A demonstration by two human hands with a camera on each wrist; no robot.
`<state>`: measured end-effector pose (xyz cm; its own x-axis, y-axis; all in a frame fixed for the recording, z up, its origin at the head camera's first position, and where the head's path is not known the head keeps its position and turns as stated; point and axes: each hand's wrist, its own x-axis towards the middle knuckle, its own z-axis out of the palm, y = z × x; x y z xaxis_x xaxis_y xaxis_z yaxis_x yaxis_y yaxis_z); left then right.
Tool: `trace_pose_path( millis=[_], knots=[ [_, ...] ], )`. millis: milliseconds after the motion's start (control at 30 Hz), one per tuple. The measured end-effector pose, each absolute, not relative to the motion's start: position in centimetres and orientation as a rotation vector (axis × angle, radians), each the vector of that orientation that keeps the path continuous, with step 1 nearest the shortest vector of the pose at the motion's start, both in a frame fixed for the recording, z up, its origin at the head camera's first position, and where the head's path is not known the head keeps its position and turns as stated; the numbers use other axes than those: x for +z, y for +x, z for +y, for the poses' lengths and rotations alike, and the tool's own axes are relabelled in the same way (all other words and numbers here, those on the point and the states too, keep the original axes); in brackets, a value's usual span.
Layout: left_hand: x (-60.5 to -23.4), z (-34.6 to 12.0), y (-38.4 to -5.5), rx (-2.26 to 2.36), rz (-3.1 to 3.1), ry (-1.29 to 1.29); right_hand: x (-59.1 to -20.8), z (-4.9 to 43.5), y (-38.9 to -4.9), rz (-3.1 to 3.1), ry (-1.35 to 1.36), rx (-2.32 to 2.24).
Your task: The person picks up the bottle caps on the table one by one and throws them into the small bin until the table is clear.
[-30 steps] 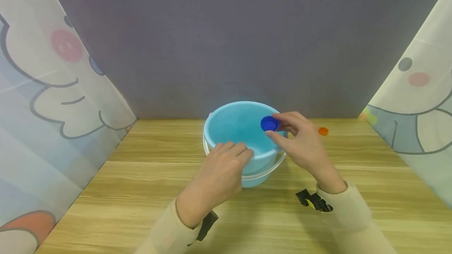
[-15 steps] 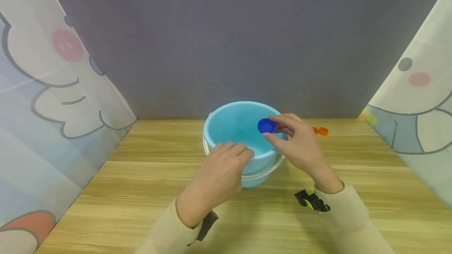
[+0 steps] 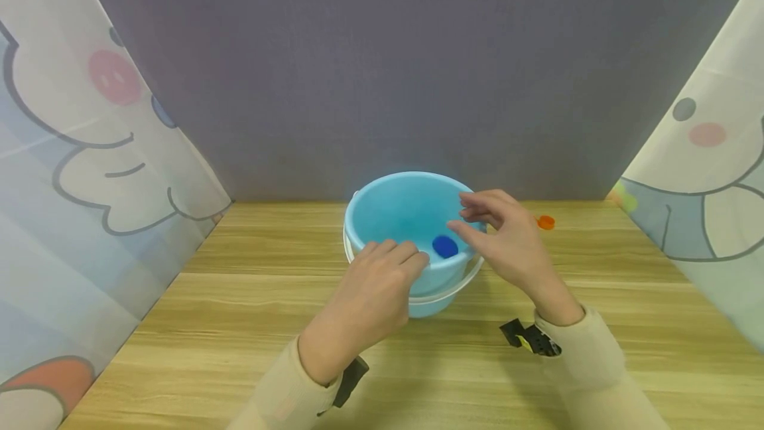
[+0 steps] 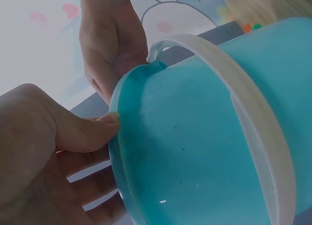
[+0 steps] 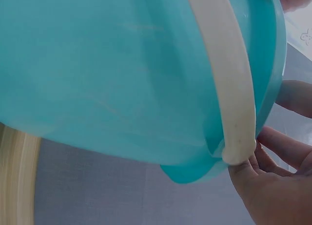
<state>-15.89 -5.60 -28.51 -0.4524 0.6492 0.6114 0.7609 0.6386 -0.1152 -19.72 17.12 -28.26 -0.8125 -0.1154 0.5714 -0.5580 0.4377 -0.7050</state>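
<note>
A light blue bucket [image 3: 412, 201] stands upright on the wooden table. My left hand [image 3: 376, 290] grips its near rim, and in the left wrist view the thumb [image 4: 92, 132] lies on the outside with the fingers over the inner side. Inside the bucket, near the front right wall, is a blue bottle cap [image 3: 445, 246]; whether it rests or is still falling I cannot tell. Above the right rim is my right hand [image 3: 513, 237], its thumb and fingers spread apart and holding nothing. The right wrist view shows the same hand [image 5: 278, 186] beside the rim.
A white handle [image 3: 442, 297] hangs down round the bucket's front. Behind the right hand lies an orange cap [image 3: 546, 222], another partly hidden beside it. The left wrist view also shows a small green piece [image 4: 256, 27]. A grey panel [image 3: 382, 85] rises behind the table.
The right hand moved slightly left with the blue cap, then parted its fingers and let it go. The cap is now lower, inside the bucket. The left hand stays on the rim.
</note>
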Motion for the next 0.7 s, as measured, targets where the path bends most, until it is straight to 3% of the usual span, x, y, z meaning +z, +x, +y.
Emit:
trace_pose_path(
  millis=[700],
  knots=[
    [-28.6, -5.5, -15.9, -0.242, -2.233, -1.095, -27.8, 18.3, -19.6, -2.208, 0.607, 1.366]
  ],
)
